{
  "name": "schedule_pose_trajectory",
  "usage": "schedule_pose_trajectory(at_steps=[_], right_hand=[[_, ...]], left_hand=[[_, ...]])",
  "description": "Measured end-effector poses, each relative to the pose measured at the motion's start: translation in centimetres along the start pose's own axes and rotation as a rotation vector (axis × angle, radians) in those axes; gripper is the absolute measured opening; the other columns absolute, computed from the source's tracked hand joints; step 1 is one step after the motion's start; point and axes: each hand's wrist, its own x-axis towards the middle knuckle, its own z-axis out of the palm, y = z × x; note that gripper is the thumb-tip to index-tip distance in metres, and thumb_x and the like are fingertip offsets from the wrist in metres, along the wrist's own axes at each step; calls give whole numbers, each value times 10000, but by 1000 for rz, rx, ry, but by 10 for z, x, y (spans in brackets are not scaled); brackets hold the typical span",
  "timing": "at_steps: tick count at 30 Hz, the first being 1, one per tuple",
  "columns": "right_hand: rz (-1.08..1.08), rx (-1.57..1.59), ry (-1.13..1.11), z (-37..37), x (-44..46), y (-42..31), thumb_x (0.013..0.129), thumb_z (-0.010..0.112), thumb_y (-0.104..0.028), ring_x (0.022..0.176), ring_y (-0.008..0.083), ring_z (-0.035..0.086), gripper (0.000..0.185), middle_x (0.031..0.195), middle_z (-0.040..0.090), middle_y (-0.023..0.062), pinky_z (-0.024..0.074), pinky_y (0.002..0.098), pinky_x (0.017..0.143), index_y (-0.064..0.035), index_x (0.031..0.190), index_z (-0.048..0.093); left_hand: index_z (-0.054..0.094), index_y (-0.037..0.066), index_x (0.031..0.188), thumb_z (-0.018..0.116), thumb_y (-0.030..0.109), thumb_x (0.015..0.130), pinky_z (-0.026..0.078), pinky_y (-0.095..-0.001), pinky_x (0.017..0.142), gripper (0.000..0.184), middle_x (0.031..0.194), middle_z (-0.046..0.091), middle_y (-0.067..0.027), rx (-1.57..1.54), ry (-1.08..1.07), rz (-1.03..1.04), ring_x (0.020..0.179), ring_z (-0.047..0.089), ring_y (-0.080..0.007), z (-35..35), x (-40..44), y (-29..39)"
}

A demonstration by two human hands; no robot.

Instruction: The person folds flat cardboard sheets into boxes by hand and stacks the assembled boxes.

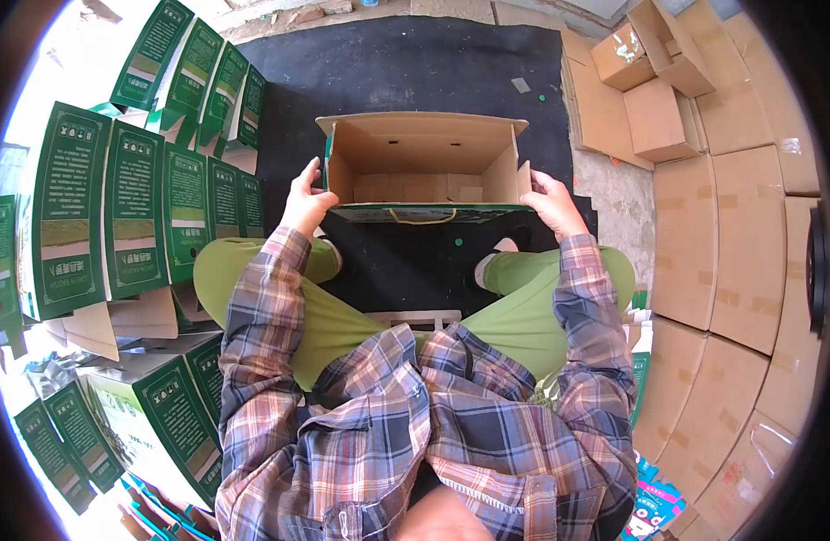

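An open cardboard box (424,160) stands in front of me on the black mat, bare brown inside and green printed outside. A yellow cord handle (422,218) hangs on its near side. My left hand (307,198) grips the box's left edge, thumb at the near corner and fingers along the outside. On the opposite side, my right hand (552,206) pinches the short right flap (525,177) between thumb and fingers. The long far flap (424,117) is folded outward. The box's bottom shows brown panels; its outer underside is hidden.
Several green printed boxes (68,203) stand in rows on my left. Stacked brown cartons (748,243) form a wall on my right, with small open cartons (658,117) at the far right. A black mat (397,68) covers the floor. A low stool (419,317) shows beneath me.
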Motion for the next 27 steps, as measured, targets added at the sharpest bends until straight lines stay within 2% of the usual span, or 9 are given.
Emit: schedule_pose_trajectory(at_steps=[3,7,9,11,13,14,19,23,27], right_hand=[[38,-46,-63,-1,-1,-3,753,661,-134,912,164,567,589,1038,613,105,460,301,838,0,1294,472],[21,-155,-37,-2,0,-8,771,692,-192,928,155,560,598,1050,606,99,458,297,835,-6,1296,474],[36,-147,-73,-2,7,-8,781,711,-255,935,138,553,598,1077,601,106,461,289,817,-15,1283,492],[46,-169,-66,-2,11,-10,817,673,-244,946,126,554,515,1100,603,98,462,275,800,-26,1259,522],[61,-62,-73,-1,14,-15,870,616,-263,982,112,530,432,1153,570,72,459,262,781,-53,1241,546],[52,-41,-119,-1,21,-12,891,589,-301,1039,139,529,449,1221,544,92,462,281,801,-51,1258,526],[163,90,-166,0,30,-3,898,567,-388,1106,192,526,559,1306,480,131,454,314,860,-34,1315,450],[193,103,-144,3,32,-6,901,537,-455,1131,216,518,629,1328,457,146,443,348,894,-34,1348,402],[168,182,-90,3,32,-6,898,564,-406,1114,220,529,576,1326,459,150,434,346,904,-20,1310,449]], left_hand=[[330,90,1412,642,9,618,473,-289,796,857,1293,386,-141,155,-49,71,857,511,-137,-2,4,1],[316,129,1424,686,53,612,473,-301,817,896,1325,330,-127,227,-145,95,896,498,-161,-6,8,10],[308,153,1430,722,90,613,471,-307,834,918,1341,301,-113,346,-283,105,932,476,-183,-9,12,13],[325,152,1423,749,133,614,462,-321,861,914,1346,308,-116,290,-306,79,978,457,-193,-10,14,14],[341,137,1415,778,184,623,421,-344,927,905,1354,325,-124,351,-383,58,1047,457,-216,-11,17,14],[341,137,1415,778,184,623,421,-344,927,905,1354,325,-124,351,-383,57,1047,457,-216,-10,18,14],[316,99,1421,818,320,653,319,-378,1028,944,1332,409,-144,247,-436,-120,1189,406,-254,-12,18,22],[329,75,1410,802,326,687,343,-369,1013,900,1321,447,-168,217,-521,-58,1190,425,-232,-16,24,19],[440,-1,1324,768,292,740,412,-324,955,731,1218,545,-178,255,-344,16,1115,525,-206,-10,34,16]])
